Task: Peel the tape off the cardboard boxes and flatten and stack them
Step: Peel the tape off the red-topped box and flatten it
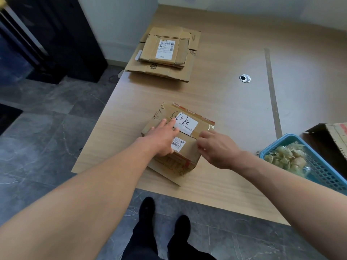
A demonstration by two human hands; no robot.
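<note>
A taped brown cardboard box (201,126) with white labels sits on the wooden table (234,102) near its front edge. My left hand (161,139) lies flat on the box's top, fingers spread toward the handwritten label. My right hand (216,149) rests at the box's right side, with fingertips pinched at the tape along the centre seam. A stack of flattened boxes (165,53) lies at the table's far left corner.
A blue plastic basket (319,166) holding crumpled tape stands at the right edge, with an open cardboard box (330,139) behind it. A metal cable grommet (245,78) is set in the tabletop. Grey tiled floor lies to the left and below.
</note>
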